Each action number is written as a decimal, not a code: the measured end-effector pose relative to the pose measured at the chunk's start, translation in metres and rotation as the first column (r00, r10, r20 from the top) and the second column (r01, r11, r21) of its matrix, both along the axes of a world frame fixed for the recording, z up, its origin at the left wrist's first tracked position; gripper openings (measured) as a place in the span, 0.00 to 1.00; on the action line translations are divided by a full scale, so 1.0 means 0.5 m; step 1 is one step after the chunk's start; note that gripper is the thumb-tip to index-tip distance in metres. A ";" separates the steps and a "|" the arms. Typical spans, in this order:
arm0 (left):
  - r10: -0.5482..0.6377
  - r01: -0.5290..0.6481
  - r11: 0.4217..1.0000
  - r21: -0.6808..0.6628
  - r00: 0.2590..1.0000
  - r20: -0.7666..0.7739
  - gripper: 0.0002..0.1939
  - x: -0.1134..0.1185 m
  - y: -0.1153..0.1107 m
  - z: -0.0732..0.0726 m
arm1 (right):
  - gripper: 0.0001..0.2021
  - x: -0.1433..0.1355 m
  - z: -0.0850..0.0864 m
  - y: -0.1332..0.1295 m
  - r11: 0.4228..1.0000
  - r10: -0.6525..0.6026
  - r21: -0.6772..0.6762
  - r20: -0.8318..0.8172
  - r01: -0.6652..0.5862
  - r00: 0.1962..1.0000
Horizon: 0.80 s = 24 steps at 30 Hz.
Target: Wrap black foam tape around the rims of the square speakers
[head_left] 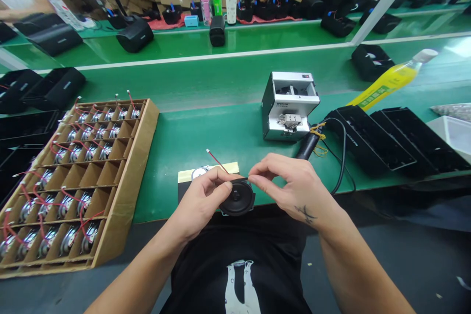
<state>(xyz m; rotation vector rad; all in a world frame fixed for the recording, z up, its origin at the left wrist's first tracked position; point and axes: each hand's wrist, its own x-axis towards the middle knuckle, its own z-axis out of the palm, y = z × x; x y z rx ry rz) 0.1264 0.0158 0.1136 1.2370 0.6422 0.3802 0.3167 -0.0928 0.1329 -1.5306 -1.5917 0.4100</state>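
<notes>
Head view: a small black speaker [237, 197] held over the near edge of the green workbench [221, 83]. Left hand [200, 202] cups its left side, fingers closed on it; right hand [294, 187] pinches its top rim. Red lead [217, 161] rises leftward. Divided cardboard tray [142, 157] at the left edge; screw feeder [289, 105] beyond.

speaker tray [121, 191] left of hands [250, 191], screw feeder [289, 105] behind
</notes>
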 end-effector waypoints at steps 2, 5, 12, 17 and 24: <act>0.002 -0.002 1.000 -0.002 1.000 -0.003 0.08 0.001 -0.001 0.000 | 0.03 -0.001 -0.001 -0.002 1.000 -0.008 0.000 -0.001 0.008 1.000; -0.004 0.004 1.000 -0.011 1.000 -0.006 0.10 0.003 -0.002 0.001 | 0.03 -0.001 -0.001 -0.003 1.000 -0.016 0.004 -0.003 0.016 1.000; -0.007 0.007 1.000 -0.022 1.000 -0.016 0.12 0.003 -0.003 0.000 | 0.04 -0.004 -0.014 -0.004 0.998 -0.056 0.007 -0.005 0.056 0.998; -0.020 0.020 1.000 0.006 0.999 -0.035 0.10 0.005 -0.001 0.002 | 0.05 -0.007 -0.011 -0.012 0.995 -0.094 0.018 -0.027 0.095 0.995; -0.048 0.052 0.997 0.049 0.995 -0.087 0.14 0.004 0.005 0.005 | 0.06 -0.004 0.034 -0.009 0.999 -0.046 0.022 0.101 0.044 0.994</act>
